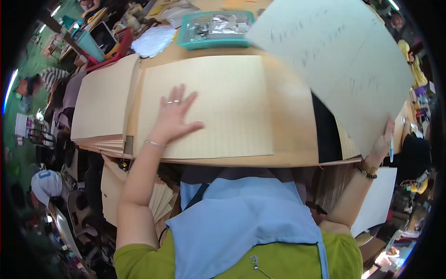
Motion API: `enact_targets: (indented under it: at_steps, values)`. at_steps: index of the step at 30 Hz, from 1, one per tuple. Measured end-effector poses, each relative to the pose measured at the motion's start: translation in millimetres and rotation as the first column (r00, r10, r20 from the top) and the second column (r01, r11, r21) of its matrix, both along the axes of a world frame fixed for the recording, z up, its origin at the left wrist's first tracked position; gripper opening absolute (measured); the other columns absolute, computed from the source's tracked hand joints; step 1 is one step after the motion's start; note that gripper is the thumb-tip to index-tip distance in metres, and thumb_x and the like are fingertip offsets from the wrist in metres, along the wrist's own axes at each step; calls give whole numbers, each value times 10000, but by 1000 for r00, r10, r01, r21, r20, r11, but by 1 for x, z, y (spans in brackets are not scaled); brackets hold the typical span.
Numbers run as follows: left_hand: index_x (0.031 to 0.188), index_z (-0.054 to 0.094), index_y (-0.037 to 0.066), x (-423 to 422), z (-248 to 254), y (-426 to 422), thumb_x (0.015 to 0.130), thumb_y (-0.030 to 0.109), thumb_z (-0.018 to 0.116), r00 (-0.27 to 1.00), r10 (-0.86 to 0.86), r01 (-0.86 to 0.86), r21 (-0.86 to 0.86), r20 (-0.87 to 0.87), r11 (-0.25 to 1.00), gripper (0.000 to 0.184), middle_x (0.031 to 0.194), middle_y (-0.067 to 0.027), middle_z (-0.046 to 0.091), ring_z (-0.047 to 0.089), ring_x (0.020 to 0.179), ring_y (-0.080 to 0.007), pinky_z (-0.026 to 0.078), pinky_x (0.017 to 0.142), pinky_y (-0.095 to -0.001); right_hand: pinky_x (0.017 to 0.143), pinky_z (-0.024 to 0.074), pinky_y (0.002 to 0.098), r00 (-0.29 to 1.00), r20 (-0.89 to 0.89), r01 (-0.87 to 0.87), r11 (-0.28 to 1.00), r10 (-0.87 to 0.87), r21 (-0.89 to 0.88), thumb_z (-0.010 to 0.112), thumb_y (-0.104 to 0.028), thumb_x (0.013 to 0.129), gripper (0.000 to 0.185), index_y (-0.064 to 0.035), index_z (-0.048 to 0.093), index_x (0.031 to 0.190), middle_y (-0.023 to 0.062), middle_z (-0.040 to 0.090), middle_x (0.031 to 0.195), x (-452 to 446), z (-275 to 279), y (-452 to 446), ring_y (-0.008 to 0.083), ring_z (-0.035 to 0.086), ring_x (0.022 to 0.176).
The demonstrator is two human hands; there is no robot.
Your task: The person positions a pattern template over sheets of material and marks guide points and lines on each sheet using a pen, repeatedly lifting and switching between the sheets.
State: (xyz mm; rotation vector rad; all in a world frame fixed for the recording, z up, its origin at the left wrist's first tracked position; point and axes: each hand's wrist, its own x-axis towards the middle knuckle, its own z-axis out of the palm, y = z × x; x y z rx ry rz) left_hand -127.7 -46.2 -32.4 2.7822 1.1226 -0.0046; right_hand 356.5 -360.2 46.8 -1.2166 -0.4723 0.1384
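Observation:
My left hand [175, 115], fingers spread, is over a cream sheet [227, 107] lying on the table; whether the palm presses on it I cannot tell. On the right, a large pale grey board [339, 51] with dark marks is tilted up off the table. My right hand [382, 142] grips this board at its lower right edge. A slim blue-and-white pen [391, 148] sticks out beside the right fingers. Beneath the board show a black sheet [326, 132] and the edge of a yellowish patterned sheet [346, 139].
At the left of the wooden table [292, 111] lies a stack of cream boards [104, 100]. A teal basket [186, 30] with small packets stands at the back, near white paper [153, 41] and a red crate [121, 44]. Other people are around the edges.

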Motion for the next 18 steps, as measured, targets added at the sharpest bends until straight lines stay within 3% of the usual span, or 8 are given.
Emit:
enact_targets:
  at_steps: [3,5,6,9,12,15,18]
  values:
    - [1505,325,182,40,-2,-23,787,694,572,998,-9,9,-8,61,1000,915,1581,-220,155,123,1462,-413,98,1134,-633,869,476,269,995,-61,-86,978,76,-188,467,-269,1033,325,-25,560,1226,60,622,1124,-15,-5,5,133,600,990]
    - [1495,341,163,64,-12,-33,876,632,517,985,-8,15,-38,170,999,796,1568,-246,168,143,1457,-415,108,1133,-633,855,489,258,968,-128,-239,948,215,-210,489,-263,1025,330,-10,564,1223,54,638,1109,-17,-12,4,112,606,982]
    - [1485,346,121,73,-19,-34,966,480,464,937,50,-30,-64,346,997,642,1548,-271,203,163,1449,-422,124,1130,-632,846,492,253,962,-135,-266,933,239,-241,493,-260,1023,330,-9,562,1227,53,642,1103,-22,-15,6,107,607,977]
    - [1461,385,103,71,-26,-11,985,397,458,557,242,42,-318,794,947,565,1522,-291,253,183,1444,-418,131,1132,-624,814,496,233,932,-165,-360,886,324,-292,526,-221,1008,298,-11,579,1213,41,652,1089,-32,-27,13,82,604,950]
    - [1431,437,111,30,-23,36,953,462,502,683,291,-76,-331,670,941,596,1519,-267,287,199,1446,-392,126,1140,-606,860,474,234,884,-205,-467,789,420,-399,563,-199,987,320,9,582,1230,44,653,1107,-44,-53,23,84,587,989]
    - [1415,468,137,2,-19,53,902,533,553,890,335,-314,-117,308,942,654,1530,-229,297,205,1451,-368,122,1146,-593,898,460,242,892,12,-369,744,451,-558,582,-187,977,385,33,542,1291,61,646,1150,-98,-61,56,101,579,1028]
    - [1422,463,161,-4,-20,52,857,589,579,923,296,-302,-14,245,953,718,1541,-197,297,205,1454,-357,116,1148,-591,936,449,254,892,-43,-415,780,450,-468,611,-116,954,440,59,492,1339,89,625,1210,-126,-78,79,112,572,1072]
